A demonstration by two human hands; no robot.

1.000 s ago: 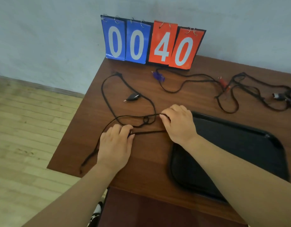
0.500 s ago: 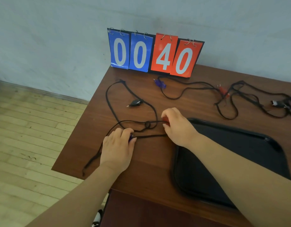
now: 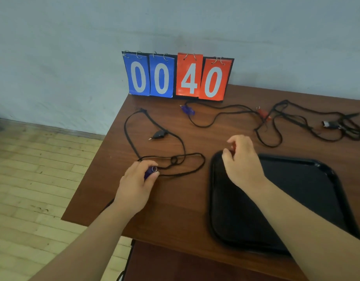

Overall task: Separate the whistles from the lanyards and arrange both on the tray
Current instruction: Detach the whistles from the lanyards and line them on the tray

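Observation:
My left hand (image 3: 137, 184) grips a blue whistle (image 3: 150, 172) with a metal ring, low on the table. A black lanyard (image 3: 197, 159) runs from it in a loop to the right. My right hand (image 3: 243, 162) hovers over the far-left corner of the black tray (image 3: 212, 201) with its fingers curled round a small red whistle (image 3: 233, 148), mostly hidden. No cord shows hanging from that whistle. A black whistle (image 3: 159, 134) on a long cord lies further back on the left.
A flip scoreboard (image 3: 178, 77) reading 0040 stands at the table's back edge. Behind the tray lie a blue whistle (image 3: 187, 110), a red whistle (image 3: 263, 115) and a dark whistle (image 3: 329, 124), tangled in black cords. The table's left edge drops to wooden floor.
My right hand has lifted off the cord and moved right over the tray corner with the red whistle. The lanyard loop stays on the table. My left hand keeps its hold.

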